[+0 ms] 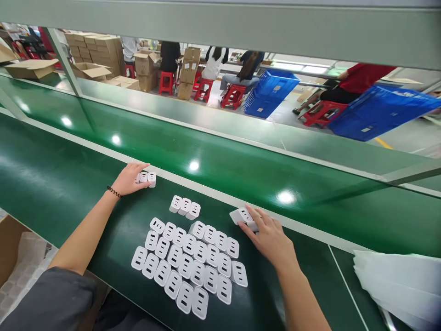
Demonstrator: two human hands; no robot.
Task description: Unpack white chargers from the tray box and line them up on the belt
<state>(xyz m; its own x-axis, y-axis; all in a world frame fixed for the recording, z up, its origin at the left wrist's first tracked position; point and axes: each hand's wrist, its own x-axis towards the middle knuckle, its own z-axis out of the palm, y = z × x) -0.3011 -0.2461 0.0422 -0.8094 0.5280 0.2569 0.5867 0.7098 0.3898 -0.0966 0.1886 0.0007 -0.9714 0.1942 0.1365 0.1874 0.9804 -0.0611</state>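
Observation:
My left hand, with a dark coiled band at the wrist, curls its thumb and fingers round a short row of white USB chargers near the bench's far edge. Over to the right, my right hand grips another few white USB chargers; its fingers hide part of them. Between the hands stands a separate row of three chargers. Closer to me, several more chargers form uneven, tightly packed rows, their port faces upward.
A white rail divides the dark green bench from a shiny green belt. White sheets lie at the right; an open carton stands lower left. Beyond are blue crates, cardboard boxes and people on red stools.

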